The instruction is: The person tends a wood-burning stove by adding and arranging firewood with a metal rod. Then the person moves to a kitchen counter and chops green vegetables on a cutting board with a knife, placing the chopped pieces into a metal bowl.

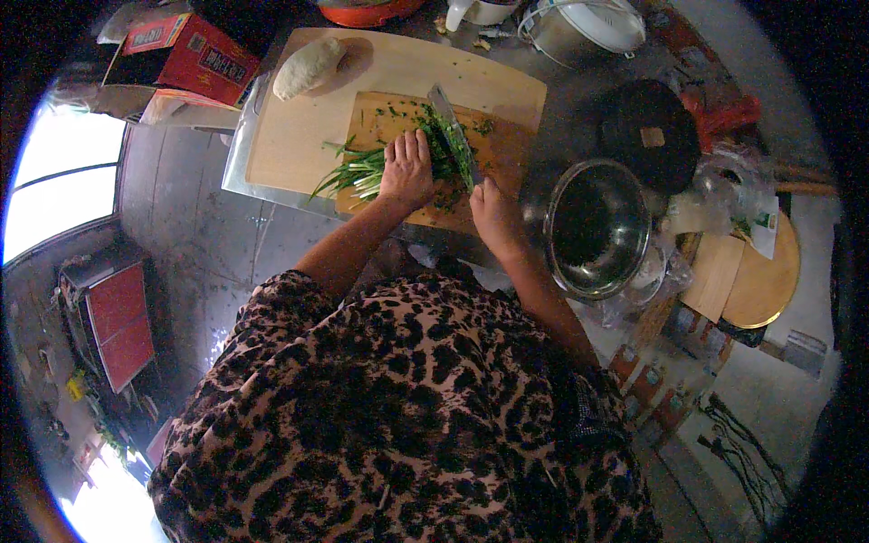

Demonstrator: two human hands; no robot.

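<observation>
My left hand [407, 170] presses down on a bunch of long green stalks [360, 170], likely Chinese chives, whose leaves fan out to its left. The handle of a broad-bladed kitchen knife [449, 129] is gripped in my right hand [499, 214]. Bits of green cling to the blade, which slants just right of my left fingers. Chopped greens [429, 122] lie around it on a small wooden cutting board [506, 146]. Beneath is a larger pale wooden board [489, 78]. A pale lump of dough [309, 68] rests at that board's far left.
To the right stands a stainless-steel bowl [628, 254] with dark contents that I cannot make out. Beyond it are a round black object [645, 146] and a metal pot [584, 30]. A red cardboard box [207, 64] sits at the far left.
</observation>
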